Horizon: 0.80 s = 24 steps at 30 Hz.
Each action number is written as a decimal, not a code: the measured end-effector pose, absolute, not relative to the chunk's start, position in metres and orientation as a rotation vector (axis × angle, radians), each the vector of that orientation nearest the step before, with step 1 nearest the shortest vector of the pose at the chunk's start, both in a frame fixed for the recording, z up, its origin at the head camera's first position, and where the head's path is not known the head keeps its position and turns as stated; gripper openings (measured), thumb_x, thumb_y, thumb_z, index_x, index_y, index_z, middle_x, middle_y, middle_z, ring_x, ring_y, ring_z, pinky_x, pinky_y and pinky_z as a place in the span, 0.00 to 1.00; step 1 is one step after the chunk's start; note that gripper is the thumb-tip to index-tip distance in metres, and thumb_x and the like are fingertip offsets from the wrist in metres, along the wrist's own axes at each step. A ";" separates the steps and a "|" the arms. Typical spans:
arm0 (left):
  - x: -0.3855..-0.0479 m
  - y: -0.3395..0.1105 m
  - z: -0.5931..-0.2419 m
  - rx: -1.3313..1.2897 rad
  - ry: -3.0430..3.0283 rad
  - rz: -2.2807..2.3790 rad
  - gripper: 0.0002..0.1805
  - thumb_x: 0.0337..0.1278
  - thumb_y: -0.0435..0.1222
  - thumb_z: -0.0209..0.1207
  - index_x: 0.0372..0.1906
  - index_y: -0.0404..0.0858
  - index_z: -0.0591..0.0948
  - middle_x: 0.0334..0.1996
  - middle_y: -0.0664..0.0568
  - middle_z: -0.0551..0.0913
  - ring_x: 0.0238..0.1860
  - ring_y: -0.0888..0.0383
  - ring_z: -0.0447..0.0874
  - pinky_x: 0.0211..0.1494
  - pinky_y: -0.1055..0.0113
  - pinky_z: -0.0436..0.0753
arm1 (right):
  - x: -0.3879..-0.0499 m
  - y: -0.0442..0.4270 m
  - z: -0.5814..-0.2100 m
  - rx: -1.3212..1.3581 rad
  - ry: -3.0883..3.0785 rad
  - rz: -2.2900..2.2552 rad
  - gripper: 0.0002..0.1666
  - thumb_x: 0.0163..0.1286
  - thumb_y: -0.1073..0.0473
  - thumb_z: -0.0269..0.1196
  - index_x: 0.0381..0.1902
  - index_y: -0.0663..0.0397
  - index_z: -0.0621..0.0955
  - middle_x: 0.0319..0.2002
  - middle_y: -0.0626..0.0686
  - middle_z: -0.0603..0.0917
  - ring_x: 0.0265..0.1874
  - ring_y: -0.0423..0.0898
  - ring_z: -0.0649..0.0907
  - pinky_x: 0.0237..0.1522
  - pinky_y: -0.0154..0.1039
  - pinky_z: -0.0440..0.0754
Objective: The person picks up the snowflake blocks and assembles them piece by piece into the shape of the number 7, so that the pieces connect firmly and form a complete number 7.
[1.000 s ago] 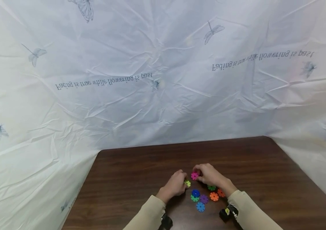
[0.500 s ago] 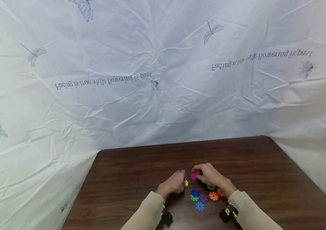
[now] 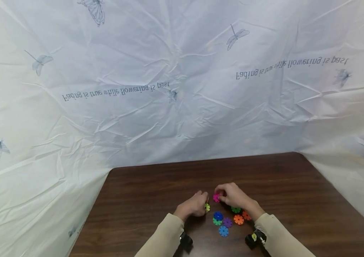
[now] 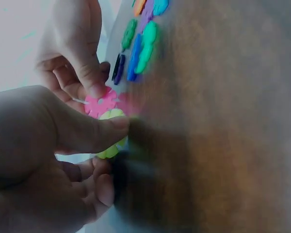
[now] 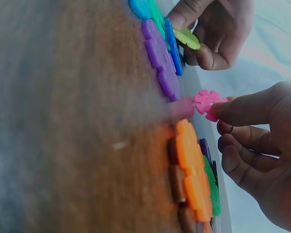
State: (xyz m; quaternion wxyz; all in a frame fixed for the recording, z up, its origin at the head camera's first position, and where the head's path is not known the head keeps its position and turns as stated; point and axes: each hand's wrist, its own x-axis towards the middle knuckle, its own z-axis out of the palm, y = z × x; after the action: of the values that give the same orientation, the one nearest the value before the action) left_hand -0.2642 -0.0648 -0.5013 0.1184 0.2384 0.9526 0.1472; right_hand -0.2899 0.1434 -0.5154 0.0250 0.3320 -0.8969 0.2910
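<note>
The left hand (image 3: 194, 205) pinches a yellow-green notched disc (image 3: 207, 207) between thumb and fingers; in the left wrist view the thumb lies across that disc (image 4: 111, 114). Facing it, the right hand (image 3: 234, 196) pinches a pink notched disc (image 3: 216, 197) at its edge. The right wrist view shows the pink disc (image 5: 208, 104) upright between thumb and forefinger, with the other fingers curled loosely below. In the head view a small gap separates the two discs.
Nearer the person on the brown table (image 3: 149, 185) lie a dark blue disc (image 3: 218, 215) overlapping a green one (image 3: 217, 222), a purple disc (image 3: 228, 222), a light blue disc (image 3: 223, 231), orange discs (image 3: 238, 219) and another green disc (image 3: 235, 210). A white printed sheet (image 3: 182, 117) hangs behind.
The left hand and its yellow-green disc have shifted slightly left and toward the person. The right hand has barely moved, its pink disc now slightly lower and more covered by the thumb.
</note>
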 end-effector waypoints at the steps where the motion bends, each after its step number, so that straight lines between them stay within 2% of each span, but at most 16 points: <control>1: -0.263 -0.065 -0.502 0.695 2.793 0.461 0.16 0.51 0.31 0.68 0.35 0.44 0.70 0.30 0.55 0.70 0.28 0.62 0.68 0.31 0.71 0.72 | -0.290 0.144 -0.515 1.024 -2.775 0.901 0.08 0.64 0.65 0.66 0.41 0.48 0.84 0.28 0.41 0.80 0.25 0.32 0.75 0.28 0.31 0.76; 7: -0.260 -0.072 -0.512 0.746 2.898 0.709 0.15 0.49 0.22 0.59 0.32 0.45 0.71 0.23 0.59 0.72 0.23 0.62 0.67 0.25 0.72 0.68 | -0.290 0.144 -0.516 1.009 -2.769 0.927 0.08 0.64 0.64 0.66 0.40 0.48 0.85 0.28 0.41 0.81 0.26 0.32 0.76 0.28 0.31 0.76; 13: -0.259 -0.083 -0.515 0.779 2.988 0.862 0.12 0.52 0.24 0.61 0.34 0.46 0.79 0.26 0.62 0.78 0.26 0.65 0.70 0.29 0.72 0.71 | -0.289 0.142 -0.515 0.961 -2.773 1.006 0.07 0.65 0.64 0.65 0.41 0.50 0.85 0.29 0.42 0.82 0.24 0.32 0.77 0.26 0.31 0.77; 20: -0.258 -0.093 -0.516 0.779 2.978 0.980 0.10 0.53 0.26 0.62 0.35 0.46 0.83 0.30 0.63 0.84 0.32 0.67 0.78 0.37 0.72 0.77 | -0.288 0.139 -0.511 0.916 -2.750 1.078 0.07 0.66 0.63 0.65 0.41 0.50 0.85 0.30 0.43 0.82 0.22 0.32 0.78 0.25 0.31 0.78; 24: -0.257 -0.096 -0.515 0.777 2.970 1.065 0.09 0.55 0.27 0.62 0.37 0.44 0.84 0.28 0.63 0.84 0.29 0.69 0.75 0.34 0.73 0.76 | -0.288 0.137 -0.509 0.883 -2.726 1.104 0.07 0.66 0.61 0.65 0.41 0.48 0.86 0.32 0.43 0.83 0.23 0.33 0.78 0.25 0.31 0.78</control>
State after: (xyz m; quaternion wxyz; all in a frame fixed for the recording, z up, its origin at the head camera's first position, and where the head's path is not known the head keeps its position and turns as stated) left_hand -0.2568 -0.0963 -0.5149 -0.0539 0.2387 0.9127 0.3274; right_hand -0.2880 0.1373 -0.5090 0.0352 0.2874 -0.8872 0.3593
